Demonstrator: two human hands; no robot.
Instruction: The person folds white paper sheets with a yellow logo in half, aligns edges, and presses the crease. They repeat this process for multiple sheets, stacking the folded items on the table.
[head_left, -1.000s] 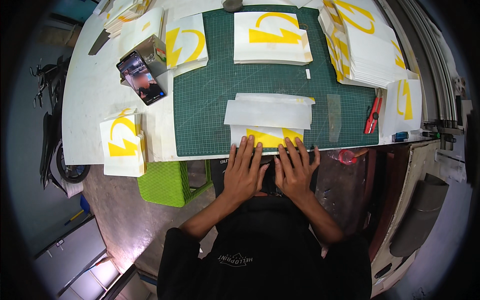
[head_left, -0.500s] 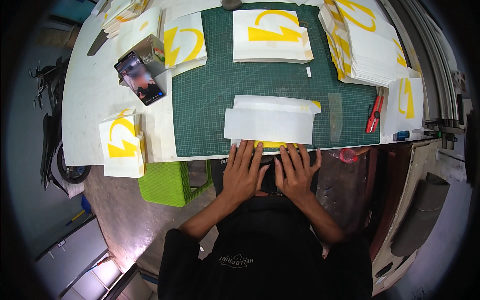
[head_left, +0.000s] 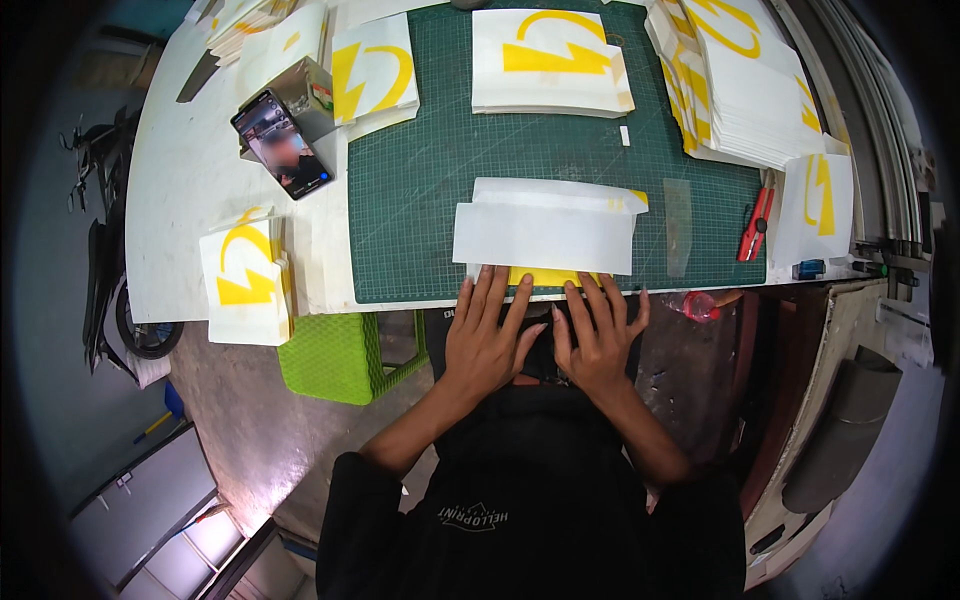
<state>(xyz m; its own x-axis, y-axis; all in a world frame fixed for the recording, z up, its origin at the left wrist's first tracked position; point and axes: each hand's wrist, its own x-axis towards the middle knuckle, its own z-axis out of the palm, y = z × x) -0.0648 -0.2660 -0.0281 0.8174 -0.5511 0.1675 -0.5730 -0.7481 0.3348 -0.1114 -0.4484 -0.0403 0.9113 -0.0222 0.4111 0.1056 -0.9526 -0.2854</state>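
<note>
A white paper piece (head_left: 545, 235), partly folded over itself with a yellow printed strip (head_left: 545, 276) along its near side, lies on the green cutting mat (head_left: 410, 240). My left hand (head_left: 490, 335) rests its stretched fingers on the left of that near side. On the right, the fingertips of my right hand (head_left: 597, 340) lie spread across the same strip. Both thumbs point inward at the mat's front edge, apart from each other. Neither hand grips the paper.
Stacks of white-and-yellow printed paper stand at the back (head_left: 545, 90), right (head_left: 755, 110) and front left (head_left: 245, 285). A phone (head_left: 282, 145) leans on a small box. A red cutter (head_left: 757, 225) lies at the mat's right side. Below the table is a green stool (head_left: 330, 360).
The whole view has shifted slightly, so the table sits higher in the picture. More of the yellow strip shows between my hands, whose fingers still lie on the paper's near side.
</note>
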